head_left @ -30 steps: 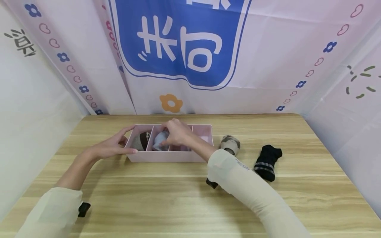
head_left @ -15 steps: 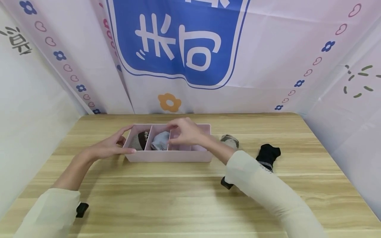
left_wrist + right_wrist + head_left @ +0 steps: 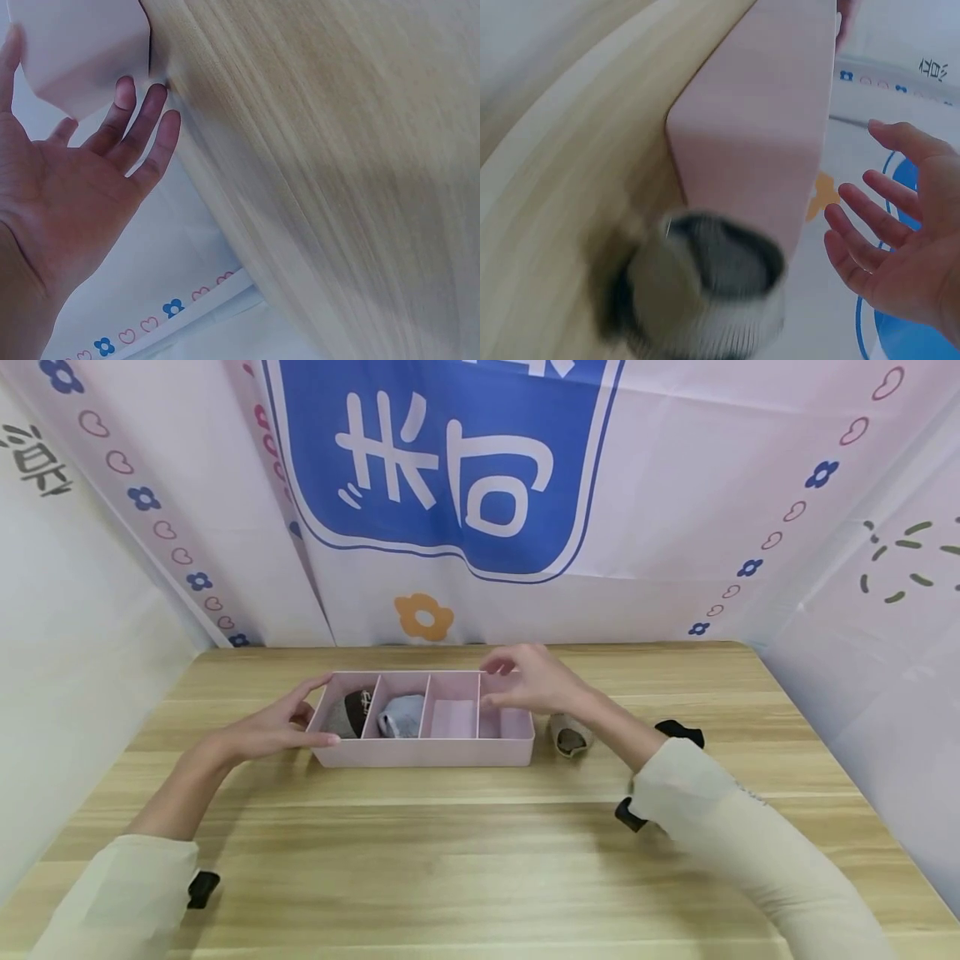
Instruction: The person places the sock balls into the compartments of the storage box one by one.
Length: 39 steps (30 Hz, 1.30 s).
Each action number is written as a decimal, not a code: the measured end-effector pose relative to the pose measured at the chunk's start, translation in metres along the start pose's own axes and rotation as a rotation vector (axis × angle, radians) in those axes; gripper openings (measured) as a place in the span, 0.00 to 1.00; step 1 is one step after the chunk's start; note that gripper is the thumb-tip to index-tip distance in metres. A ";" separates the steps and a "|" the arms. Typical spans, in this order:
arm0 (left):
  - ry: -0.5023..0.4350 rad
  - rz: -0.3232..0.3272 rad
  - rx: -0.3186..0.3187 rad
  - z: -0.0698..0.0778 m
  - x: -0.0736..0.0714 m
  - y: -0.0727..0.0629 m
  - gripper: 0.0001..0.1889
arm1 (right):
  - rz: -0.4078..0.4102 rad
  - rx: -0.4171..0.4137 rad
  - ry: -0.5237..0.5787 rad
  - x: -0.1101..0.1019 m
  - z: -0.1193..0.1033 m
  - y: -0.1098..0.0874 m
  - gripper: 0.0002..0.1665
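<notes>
A pink divided storage box point(image 3: 420, 753) stands on the table. Its leftmost compartment holds a grey rolled sock point(image 3: 343, 720) with a dark band, and a light blue rolled sock point(image 3: 402, 717) lies in the compartment beside it. My left hand point(image 3: 273, 722) holds the box's left end, thumb at the front rim and a finger at the back corner. Over the rightmost compartment hovers my right hand point(image 3: 536, 681), fingers apart and holding nothing. Just right of the box lies a beige patterned rolled sock point(image 3: 568, 733), its opening showing in the right wrist view.
A black sock point(image 3: 681, 732) lies farther right, partly hidden behind the right sleeve. The wooden table point(image 3: 420, 860) reaches back to a printed cloth backdrop point(image 3: 660, 510). Cloth walls stand at both sides.
My right hand has let go of the light blue sock and moved right along the box to its last compartment. My left hand stays at the box's left end.
</notes>
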<state>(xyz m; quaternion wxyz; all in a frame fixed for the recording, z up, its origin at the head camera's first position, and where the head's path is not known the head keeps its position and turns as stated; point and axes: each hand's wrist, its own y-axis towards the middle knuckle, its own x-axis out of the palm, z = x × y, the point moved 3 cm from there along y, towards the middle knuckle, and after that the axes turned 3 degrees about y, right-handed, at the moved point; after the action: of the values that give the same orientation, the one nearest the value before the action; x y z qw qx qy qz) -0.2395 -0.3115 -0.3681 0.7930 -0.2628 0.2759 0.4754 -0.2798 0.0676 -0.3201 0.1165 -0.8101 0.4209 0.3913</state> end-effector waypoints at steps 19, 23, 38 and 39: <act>0.002 -0.012 -0.011 -0.003 0.000 0.000 0.55 | 0.037 0.159 -0.097 -0.056 0.059 -0.075 0.29; 0.007 -0.015 -0.017 -0.003 0.000 0.000 0.55 | 0.041 0.198 -0.116 -0.063 0.069 -0.087 0.30; 0.021 -0.014 -0.024 -0.004 0.001 0.001 0.55 | 0.051 0.222 -0.113 -0.086 0.105 -0.138 0.33; 0.020 -0.015 -0.024 -0.004 0.001 0.001 0.55 | 0.050 0.230 -0.118 -0.087 0.106 -0.141 0.33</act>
<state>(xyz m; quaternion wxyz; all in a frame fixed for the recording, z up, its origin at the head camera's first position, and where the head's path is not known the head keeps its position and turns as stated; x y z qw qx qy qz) -0.2403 -0.3133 -0.3713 0.7905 -0.2793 0.2762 0.4699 -0.2572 0.2616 -0.3470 0.2234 -0.7561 0.4755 0.3903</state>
